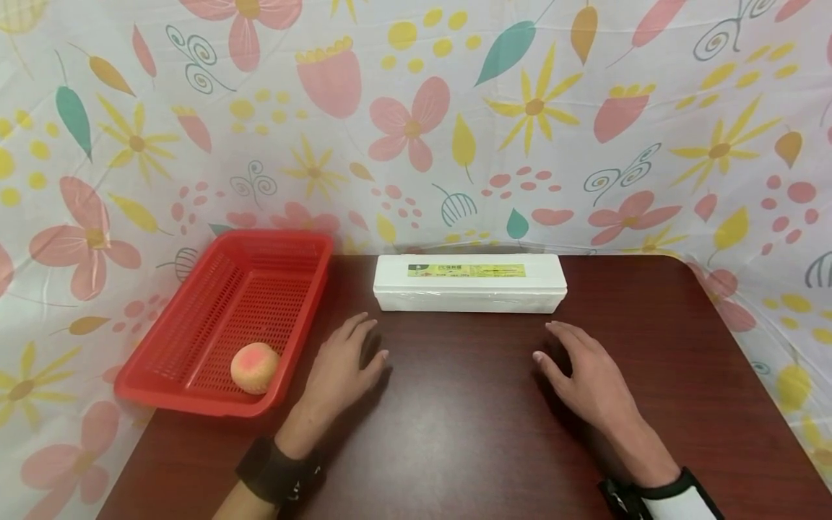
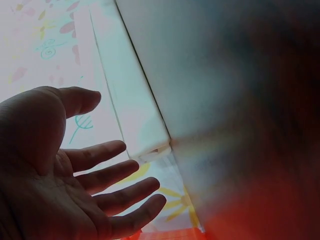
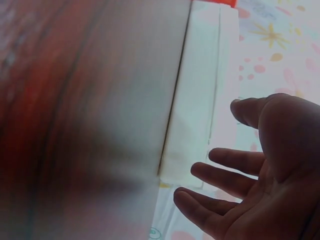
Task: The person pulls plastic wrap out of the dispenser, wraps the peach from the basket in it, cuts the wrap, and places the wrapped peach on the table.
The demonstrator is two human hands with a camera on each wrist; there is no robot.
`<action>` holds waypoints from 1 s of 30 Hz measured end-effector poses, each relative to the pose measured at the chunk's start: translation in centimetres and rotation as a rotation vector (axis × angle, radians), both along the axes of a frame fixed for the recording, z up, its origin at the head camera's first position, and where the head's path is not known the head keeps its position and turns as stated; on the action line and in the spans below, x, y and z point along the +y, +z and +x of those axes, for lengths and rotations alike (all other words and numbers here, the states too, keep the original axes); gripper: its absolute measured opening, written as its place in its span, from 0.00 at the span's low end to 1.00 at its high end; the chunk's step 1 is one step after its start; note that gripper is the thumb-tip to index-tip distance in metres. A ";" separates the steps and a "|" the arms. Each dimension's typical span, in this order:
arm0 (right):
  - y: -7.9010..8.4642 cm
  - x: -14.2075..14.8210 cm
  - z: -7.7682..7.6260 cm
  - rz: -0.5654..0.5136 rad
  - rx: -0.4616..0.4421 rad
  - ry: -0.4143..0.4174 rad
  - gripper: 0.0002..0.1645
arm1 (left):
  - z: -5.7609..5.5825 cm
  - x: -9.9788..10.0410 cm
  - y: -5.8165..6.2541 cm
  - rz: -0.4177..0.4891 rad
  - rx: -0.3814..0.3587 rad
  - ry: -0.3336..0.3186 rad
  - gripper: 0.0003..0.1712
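Both hands are empty: the left hand (image 1: 346,365) and the right hand (image 1: 593,377) have their fingers loosely bent and spread a little, the thumbs standing apart, with nothing between them. The white foam box (image 1: 470,289) lies at 12 o'clock on the dark wooden table (image 1: 448,419), near its far edge, in front of the flowered cloth (image 1: 406,195). Its long axis runs from 9 to 3 o'clock, crossways to the person, and the yellow label (image 1: 466,271) is on top. The relation that seems to matter most is this: the box is at about 2 o'clock from the left hand and about 10 o'clock from the right, so each hand stands near one of its short ends. Neither looks clearly nearer (the fingertips seem apart from the foam on both sides, though how high they are above the wood is hard to judge). At 10 o'clock on the table is the red plastic basket (image 1: 310,318), much closer to the left hand, its long axis slanting roughly from 1 to 7 o'clock; a peach-like ball (image 1: 254,368) sits in its 5 o'clock corner.
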State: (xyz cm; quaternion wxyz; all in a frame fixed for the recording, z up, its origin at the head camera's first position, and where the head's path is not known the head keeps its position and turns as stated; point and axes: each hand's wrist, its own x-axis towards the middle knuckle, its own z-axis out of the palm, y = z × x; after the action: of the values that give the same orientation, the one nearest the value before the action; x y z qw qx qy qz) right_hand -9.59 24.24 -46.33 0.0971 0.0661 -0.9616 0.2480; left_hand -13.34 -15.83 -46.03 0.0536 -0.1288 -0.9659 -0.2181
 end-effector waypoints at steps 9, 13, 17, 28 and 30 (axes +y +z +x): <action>0.3 1.1 -0.2 -0.032 0.050 -0.020 0.35 | -0.4 0.1 0.1 0.093 0.002 -0.005 0.37; 0.5 1.4 -0.3 -0.039 0.066 -0.026 0.35 | -0.7 0.0 0.0 0.137 0.011 -0.004 0.38; 0.6 1.7 -0.5 -0.035 0.061 -0.034 0.36 | -1.0 0.0 0.0 0.166 0.018 -0.012 0.38; 1.3 2.1 -1.1 -0.043 0.046 -0.059 0.37 | -1.7 -0.1 0.2 0.204 0.016 0.039 0.38; 1.3 2.1 -1.3 -0.047 0.044 -0.066 0.38 | -1.9 -0.1 0.2 0.211 0.029 0.040 0.38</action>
State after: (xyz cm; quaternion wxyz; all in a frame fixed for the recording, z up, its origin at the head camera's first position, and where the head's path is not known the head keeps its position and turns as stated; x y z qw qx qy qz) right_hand -10.86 26.34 -44.98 0.1277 0.0377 -0.9549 0.2654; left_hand -15.26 -15.93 -45.84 0.0849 -0.1060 -0.9392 -0.3154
